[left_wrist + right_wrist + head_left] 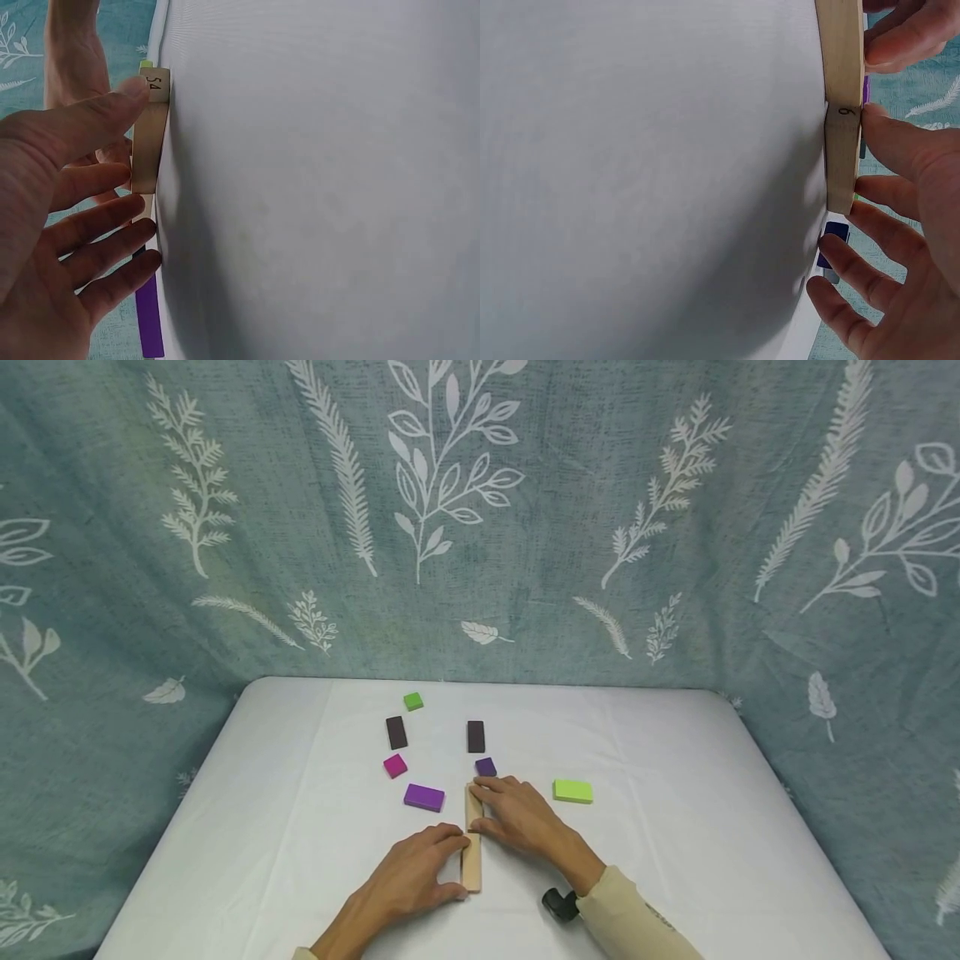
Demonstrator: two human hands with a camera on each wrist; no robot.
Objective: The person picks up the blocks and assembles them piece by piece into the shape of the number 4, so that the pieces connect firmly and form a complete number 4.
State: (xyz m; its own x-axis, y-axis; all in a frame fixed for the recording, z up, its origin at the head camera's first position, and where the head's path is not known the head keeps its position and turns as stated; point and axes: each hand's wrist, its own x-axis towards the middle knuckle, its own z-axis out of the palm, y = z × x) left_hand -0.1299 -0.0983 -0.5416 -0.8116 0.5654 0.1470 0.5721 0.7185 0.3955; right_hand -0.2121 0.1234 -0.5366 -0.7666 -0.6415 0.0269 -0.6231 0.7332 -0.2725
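Two plain wooden blocks lie end to end on the white table, one nearer and one farther away. My left hand (412,875) holds the nearer wooden block (472,870) lengthwise, thumb at its near end and fingertips by its far end. In the left wrist view that block (150,146) bears the marking "54" on its end. The farther wooden block (473,806) is held by my right hand (521,818), thumb by the joint and fingers at the far end. A dark marking shows on the end of this block (841,161) in the right wrist view.
Beyond the hands lie a purple block (424,797), a magenta block (395,766), two dark brown blocks, a green block (413,701) and a dark violet block (486,767). Right of them sits a lime block (573,791). A leaf-patterned curtain (525,610) surrounds the table (712,827).
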